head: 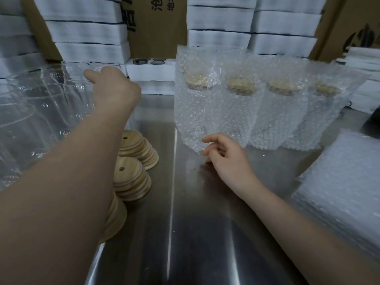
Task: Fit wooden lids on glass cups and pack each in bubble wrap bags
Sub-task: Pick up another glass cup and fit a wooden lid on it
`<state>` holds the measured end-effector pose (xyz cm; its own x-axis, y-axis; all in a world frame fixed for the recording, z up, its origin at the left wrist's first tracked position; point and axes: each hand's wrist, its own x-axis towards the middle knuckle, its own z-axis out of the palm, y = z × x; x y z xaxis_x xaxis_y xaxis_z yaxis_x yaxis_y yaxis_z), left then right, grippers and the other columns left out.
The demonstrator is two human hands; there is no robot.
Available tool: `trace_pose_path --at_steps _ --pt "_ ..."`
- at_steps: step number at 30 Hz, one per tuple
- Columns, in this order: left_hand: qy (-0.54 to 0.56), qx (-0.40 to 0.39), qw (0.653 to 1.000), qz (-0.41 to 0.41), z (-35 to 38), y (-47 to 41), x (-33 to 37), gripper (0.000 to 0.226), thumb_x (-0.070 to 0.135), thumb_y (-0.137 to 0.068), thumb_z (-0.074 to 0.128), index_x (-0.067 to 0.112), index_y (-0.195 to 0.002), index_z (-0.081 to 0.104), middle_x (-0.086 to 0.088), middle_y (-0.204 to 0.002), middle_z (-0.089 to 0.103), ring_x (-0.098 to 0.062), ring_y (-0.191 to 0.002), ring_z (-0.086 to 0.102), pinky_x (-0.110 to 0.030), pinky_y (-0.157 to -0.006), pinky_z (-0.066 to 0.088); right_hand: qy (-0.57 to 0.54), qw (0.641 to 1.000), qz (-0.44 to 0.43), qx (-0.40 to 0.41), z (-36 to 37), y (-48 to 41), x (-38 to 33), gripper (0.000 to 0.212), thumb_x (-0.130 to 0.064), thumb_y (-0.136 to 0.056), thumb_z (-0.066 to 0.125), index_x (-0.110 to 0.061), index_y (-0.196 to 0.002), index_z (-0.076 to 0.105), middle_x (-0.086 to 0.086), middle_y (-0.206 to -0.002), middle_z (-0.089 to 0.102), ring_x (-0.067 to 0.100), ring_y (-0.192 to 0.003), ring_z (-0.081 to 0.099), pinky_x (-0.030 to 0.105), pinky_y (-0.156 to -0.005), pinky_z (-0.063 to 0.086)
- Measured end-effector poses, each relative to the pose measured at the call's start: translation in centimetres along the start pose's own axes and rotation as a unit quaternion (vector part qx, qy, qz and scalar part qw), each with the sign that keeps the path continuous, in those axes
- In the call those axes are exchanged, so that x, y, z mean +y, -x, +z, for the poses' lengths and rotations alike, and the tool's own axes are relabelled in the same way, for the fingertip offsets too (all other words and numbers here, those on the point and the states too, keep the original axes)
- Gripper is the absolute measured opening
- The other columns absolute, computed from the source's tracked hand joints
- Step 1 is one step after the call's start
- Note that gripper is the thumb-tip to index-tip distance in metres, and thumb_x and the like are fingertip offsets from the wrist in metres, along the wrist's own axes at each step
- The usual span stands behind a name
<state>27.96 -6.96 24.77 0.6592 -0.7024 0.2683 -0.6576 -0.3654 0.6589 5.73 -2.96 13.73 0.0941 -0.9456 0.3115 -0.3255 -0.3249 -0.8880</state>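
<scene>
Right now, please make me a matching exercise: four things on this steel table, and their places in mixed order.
1 wooden lids
2 bare glass cups
3 bagged cups
4 empty bubble wrap bags

a flat pile, right edge
b upright row at the back
c stacks, left of centre
d far left, no lids

Pairs: 1-c, 2-d, 3-b, 4-a

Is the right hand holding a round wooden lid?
No, the right hand is loosely curled and empty over the shiny steel table.
</scene>
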Motion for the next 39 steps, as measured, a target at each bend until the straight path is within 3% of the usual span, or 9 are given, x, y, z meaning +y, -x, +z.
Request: trace_pose_path --at_steps 3,8,16,21,25,27,31,33,39 --pt "-0.007 0.002 1.000 0.014 -0.2 0.1 0.3 0.036 0.006 -0.092 0.048 -0.001 -0.127 0.046 -0.023 -0.148 0.021 -0.032 -0.068 0.047 -0.038 -0.077 0.041 0.004 1.000 -0.001 0.000 0.0 0.1 0.0 0.045 0.005 -0.086 0.049 -0.039 -0.086 0.059 0.010 -0.080 0.068 0.030 -0.091 0.066 0.052 -0.090 0.051" --pt "0.011 0.034 0.998 0.049 -0.4 0.5 0.9 0.032 0.000 -0.089 0.047 -0.006 -0.120 0.054 -0.028 -0.136 0.042 -0.042 -0.110 0.055 -0.044 -0.088 0.048 0.009 1.000 -0.002 -0.004 -0.1 0.1 -0.1 0.044 0.005 -0.086 0.049 -0.039 -0.086 0.059 0.008 -0.081 0.068 0.028 -0.090 0.066 0.051 -0.090 0.051" --pt "0.089 0.052 0.989 0.109 -0.8 2.4 3.0 0.024 0.008 -0.083 0.050 0.001 -0.098 0.067 -0.020 -0.102 0.068 -0.038 -0.095 0.065 -0.043 -0.082 0.055 -0.020 1.000 0.005 0.000 -0.4 0.2 -0.4 0.043 0.006 -0.087 0.049 -0.036 -0.087 0.060 0.018 -0.086 0.068 0.036 -0.084 0.064 0.051 -0.089 0.051" --pt "0.113 0.149 0.963 0.192 -0.8 5.5 4.5 0.018 0.031 -0.086 0.052 0.018 -0.075 0.049 0.002 -0.078 0.054 -0.027 -0.083 0.057 -0.030 -0.064 0.033 -0.070 0.997 0.016 0.017 -0.7 0.1 -0.7 0.036 0.003 -0.090 0.051 -0.033 -0.092 0.059 0.019 -0.094 0.067 0.042 -0.092 0.061 0.049 -0.088 0.050" --pt "0.162 0.194 0.936 0.245 -0.8 8.0 4.8 0.041 0.045 -0.085 0.054 0.023 -0.060 0.031 0.009 -0.057 0.035 -0.012 -0.063 0.039 -0.028 -0.054 0.025 -0.149 0.989 0.013 0.011 -1.3 0.0 -1.3 0.023 -0.009 -0.096 0.055 -0.030 -0.102 0.061 0.005 -0.096 0.067 0.018 -0.087 0.064 0.041 -0.086 0.051" --pt "0.213 0.193 0.922 0.258 -0.7 9.2 4.9 0.047 0.044 -0.084 0.058 0.024 -0.057 0.025 0.007 -0.052 0.029 -0.011 -0.053 0.034 -0.022 -0.049 0.023 -0.199 0.980 0.016 -0.002 -1.7 -0.2 -1.7 0.014 -0.021 -0.099 0.054 -0.029 -0.108 0.061 0.005 -0.104 0.069 0.017 -0.092 0.067 0.036 -0.084 0.051" --pt "0.379 0.115 0.888 0.234 0.2 10.8 4.3 0.053 0.031 -0.080 0.068 0.024 -0.053 0.023 0.008 -0.044 0.024 -0.008 -0.048 0.026 -0.023 -0.053 0.023 -0.252 0.963 0.038 -0.092 -2.5 -0.7 -1.8 0.049 -0.058 -0.082 0.056 -0.036 -0.126 0.053 0.004 -0.123 0.067 0.018 -0.113 0.065 0.040 -0.102 0.050" --pt "0.445 0.080 0.866 0.214 0.6 11.4 3.9 0.054 0.024 -0.081 0.070 0.023 -0.052 0.024 0.009 -0.043 0.023 -0.008 -0.049 0.024 -0.024 -0.056 0.026 -0.255 0.954 0.039 -0.155 -2.7 -0.7 -1.7 0.074 -0.070 -0.069 0.070 -0.037 -0.132 0.050 0.004 -0.124 0.067 0.021 -0.114 0.065 0.041 -0.101 0.050" --pt "0.558 0.030 0.811 0.175 1.7 12.2 2.4 0.040 0.020 -0.086 0.069 0.022 -0.060 0.039 0.004 -0.060 0.040 -0.020 -0.061 0.041 -0.030 -0.061 0.036 -0.257 0.946 0.038 -0.193 -3.4 -0.5 -1.3 0.072 -0.048 -0.067 0.076 -0.024 -0.132 0.056 0.007 -0.099 0.068 0.022 -0.089 0.064 0.037 -0.077 0.052"
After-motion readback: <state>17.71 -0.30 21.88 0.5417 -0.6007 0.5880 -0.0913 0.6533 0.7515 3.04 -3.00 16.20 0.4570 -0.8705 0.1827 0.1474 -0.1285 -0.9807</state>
